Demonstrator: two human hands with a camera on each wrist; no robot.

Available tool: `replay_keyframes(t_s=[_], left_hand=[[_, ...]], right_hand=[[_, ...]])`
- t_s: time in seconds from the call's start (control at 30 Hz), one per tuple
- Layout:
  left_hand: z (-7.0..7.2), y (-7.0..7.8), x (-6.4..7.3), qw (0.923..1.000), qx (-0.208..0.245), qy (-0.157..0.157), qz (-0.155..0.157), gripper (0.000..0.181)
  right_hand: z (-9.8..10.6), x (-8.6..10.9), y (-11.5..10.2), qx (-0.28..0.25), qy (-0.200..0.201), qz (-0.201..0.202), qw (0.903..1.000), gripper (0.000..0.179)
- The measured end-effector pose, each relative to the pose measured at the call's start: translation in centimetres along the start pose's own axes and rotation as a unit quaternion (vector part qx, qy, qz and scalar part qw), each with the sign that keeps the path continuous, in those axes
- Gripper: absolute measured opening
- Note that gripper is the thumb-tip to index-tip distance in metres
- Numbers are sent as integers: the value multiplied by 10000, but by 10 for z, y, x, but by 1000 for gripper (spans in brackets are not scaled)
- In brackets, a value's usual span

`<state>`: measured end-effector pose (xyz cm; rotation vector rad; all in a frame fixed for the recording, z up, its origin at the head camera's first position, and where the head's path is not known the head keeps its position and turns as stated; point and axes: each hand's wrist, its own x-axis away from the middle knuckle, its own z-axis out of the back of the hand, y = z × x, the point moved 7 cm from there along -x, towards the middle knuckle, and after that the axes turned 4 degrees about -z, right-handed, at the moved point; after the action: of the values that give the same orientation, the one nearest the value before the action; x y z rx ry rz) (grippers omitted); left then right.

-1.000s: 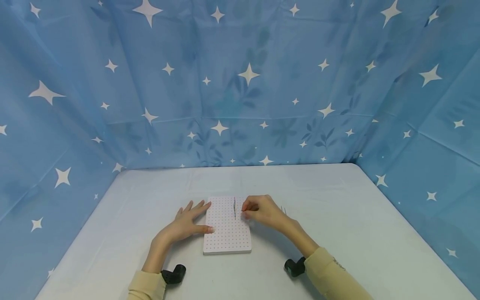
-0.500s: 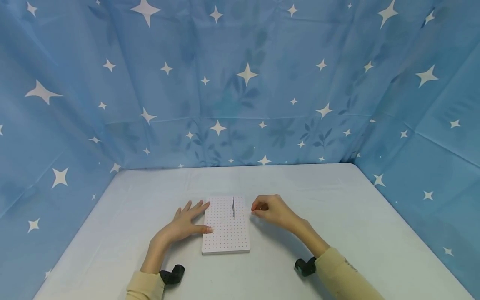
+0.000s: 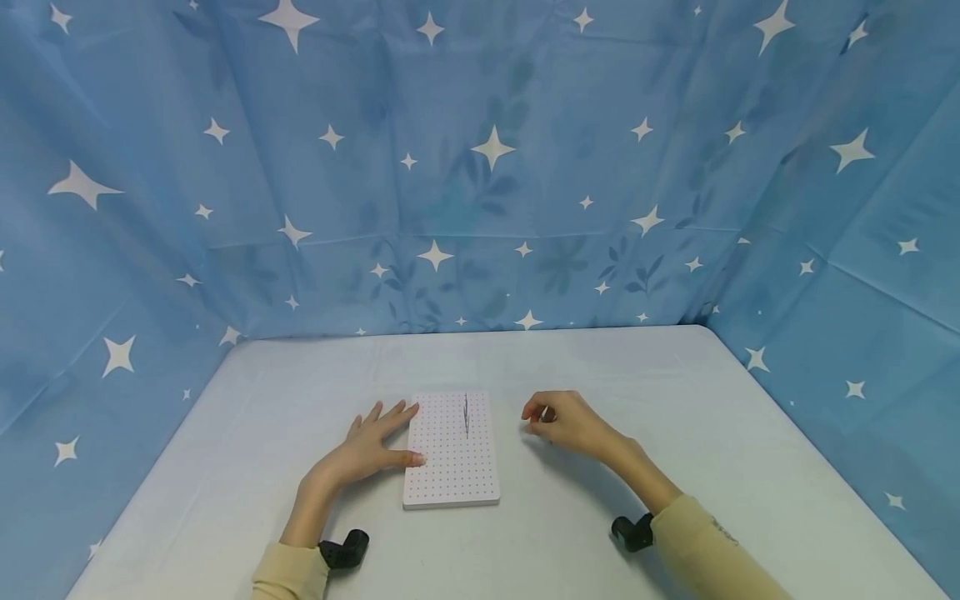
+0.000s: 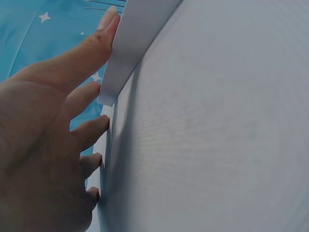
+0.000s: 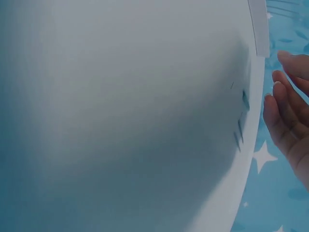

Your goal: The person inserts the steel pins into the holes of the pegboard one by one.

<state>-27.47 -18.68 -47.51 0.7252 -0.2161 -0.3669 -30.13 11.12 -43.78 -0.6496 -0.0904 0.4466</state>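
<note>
My left hand [image 3: 363, 448] lies at the left side of a white pegboard [image 3: 453, 483], fingers spread and thumb touching its top. In the left wrist view the thumb [image 4: 72, 63] presses along the board's side wall [image 4: 128, 48]. Several thin metal pins [image 3: 466, 414] stand upright in the board's upper right part. To the right of the board, my right hand [image 3: 573, 423] hovers low over the table with loosely bent fingers and nothing seen between them. Several thin dark pins [image 5: 240, 130] lie on the table near its fingertips in the right wrist view; in the head view the hand covers them.
A white table [image 3: 450, 550] spreads around the board. Blue curtains with white stars [image 3: 480, 208] hang behind and on both sides. Each wrist carries a black camera, such as the right one [image 3: 632, 532].
My right hand has moved away from the board to the right, over the loose pins, which were visible behind it before. The left hand has stayed on the board.
</note>
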Motion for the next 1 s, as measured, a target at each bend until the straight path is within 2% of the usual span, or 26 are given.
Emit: replay_keyframes(t_s=[0.23, 0.4, 0.6, 0.77, 1.0], left_hand=[[0, 2, 1, 10000, 38, 1, -7, 94], [0, 3, 2, 10000, -5, 7, -18, 93], [0, 2, 2, 10000, -25, -8, 1, 93], [1, 2, 1, 10000, 11, 8, 10, 93], [0, 1, 1, 10000, 16, -4, -7, 93]], right_hand=[[2, 3, 16, 43, -28, -271, 9996, 9], [5, 5, 25, 33, -103, -393, 9992, 18], [8, 7, 31, 122, -148, -363, 9992, 30], [7, 8, 38, 182, -199, -474, 9985, 35], [5, 11, 42, 222, -318, -420, 9984, 41]])
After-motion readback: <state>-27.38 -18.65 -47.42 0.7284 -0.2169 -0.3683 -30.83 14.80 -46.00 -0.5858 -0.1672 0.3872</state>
